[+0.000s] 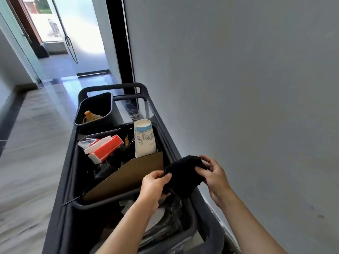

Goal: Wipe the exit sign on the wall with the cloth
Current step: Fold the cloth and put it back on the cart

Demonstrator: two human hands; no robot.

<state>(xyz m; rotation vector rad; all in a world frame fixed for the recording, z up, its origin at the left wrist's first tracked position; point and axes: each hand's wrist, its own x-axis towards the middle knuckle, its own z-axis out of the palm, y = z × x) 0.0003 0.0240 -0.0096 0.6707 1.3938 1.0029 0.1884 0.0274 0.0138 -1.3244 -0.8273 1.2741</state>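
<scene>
Low in the frame, a little right of centre, the person holds a black cloth (184, 174) between both hands over the near end of a dark cleaning cart (166, 129) parked along the grey wall (247, 79). The left hand (154, 186) pinches the cloth's left edge between thumb and fingers; the right hand (213, 174) grips its right side, fingers curled over the top fold. It sags and bunches between them, so I'd judge it soft, light and limp, not slippery, with nothing to break. For wiping it will likely handle best gathered into a pad in one palm, fingers spread behind it, not held by a corner. No exit sign shows anywhere in view, so the wiping has not begun. In the cart's middle bin a paper cup (144, 138) stands by a red and white carton (102, 148) and a cardboard sheet (128, 175), and the glass door (60, 28) is at upper left
</scene>
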